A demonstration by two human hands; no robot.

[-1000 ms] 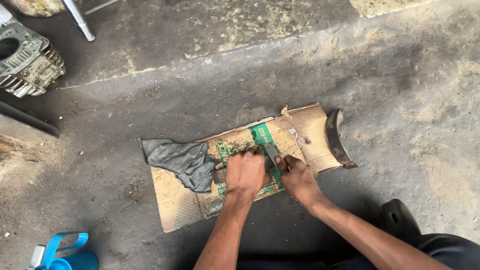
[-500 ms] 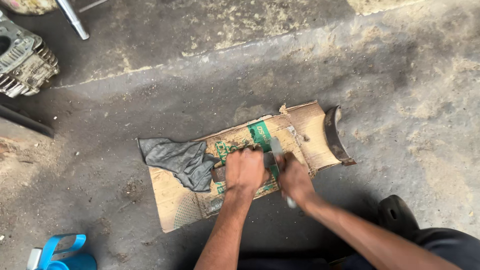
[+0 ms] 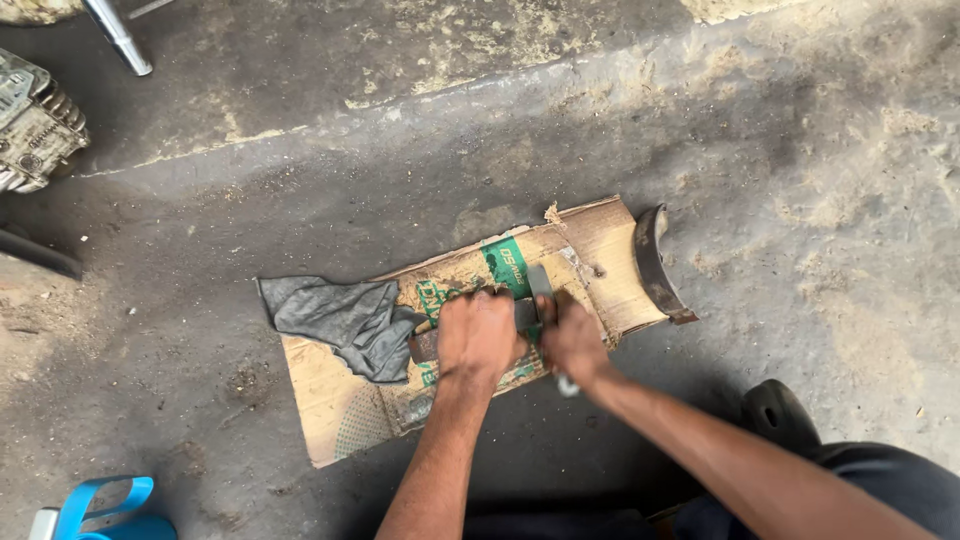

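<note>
My left hand (image 3: 478,335) presses down on a dark curved metal part (image 3: 424,346) lying on a flattened piece of cardboard (image 3: 340,410) on the concrete floor. My right hand (image 3: 570,340) grips a flat metal tool (image 3: 541,284), like a file or blade, laid across that part. Most of the part is hidden under my hands. A crumpled grey rag (image 3: 345,318) rests on the cardboard just left of my left hand.
A second curved dark metal piece (image 3: 655,262) lies at the cardboard's right end. An engine part (image 3: 35,125) and a metal tube (image 3: 118,35) sit at the upper left. A blue plastic object (image 3: 100,510) is at the bottom left. My shoe (image 3: 780,412) is lower right.
My right hand has drawn the tool back toward me across the part, then pushed it forward a little. The left hand stays pressed in place.
</note>
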